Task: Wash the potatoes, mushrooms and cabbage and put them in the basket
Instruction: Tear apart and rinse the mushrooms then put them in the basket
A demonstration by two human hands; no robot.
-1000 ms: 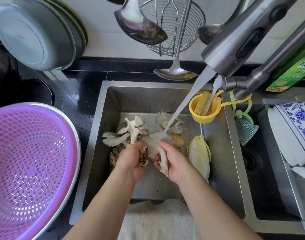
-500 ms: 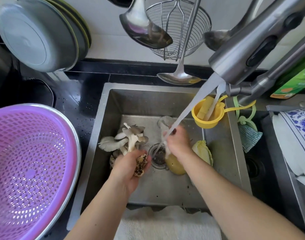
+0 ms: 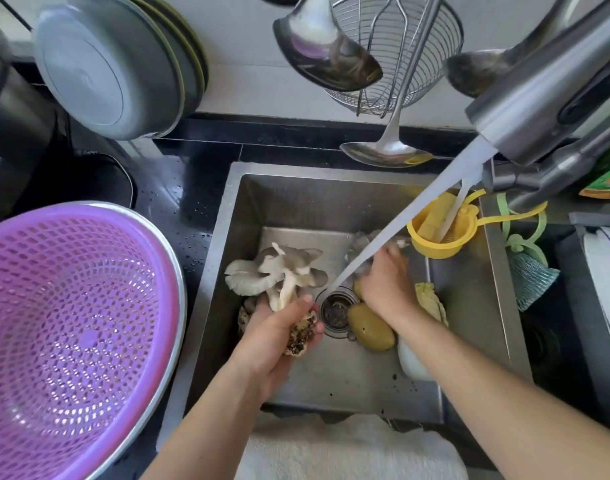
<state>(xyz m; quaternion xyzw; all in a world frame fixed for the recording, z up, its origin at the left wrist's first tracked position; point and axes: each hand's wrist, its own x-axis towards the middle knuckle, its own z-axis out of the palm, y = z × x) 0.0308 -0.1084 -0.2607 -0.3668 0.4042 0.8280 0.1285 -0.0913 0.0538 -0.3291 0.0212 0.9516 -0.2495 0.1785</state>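
Left hand [image 3: 279, 327] under mushrooms [image 3: 275, 271] (gripped)

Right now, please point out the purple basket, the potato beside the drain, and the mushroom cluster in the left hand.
purple basket [image 3: 71, 323]: head view, on its perforated inner wall.
potato [image 3: 371, 327]: head view, middle of its yellow skin.
mushroom cluster [image 3: 275, 271]: head view, on the pale caps above the left hand [image 3: 275, 334].

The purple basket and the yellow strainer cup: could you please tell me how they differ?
The purple basket is far larger and sits on the counter left of the sink; the yellow strainer cup hangs inside the sink's right corner. The basket holds nothing, while the cup holds something pale. Both are perforated plastic.
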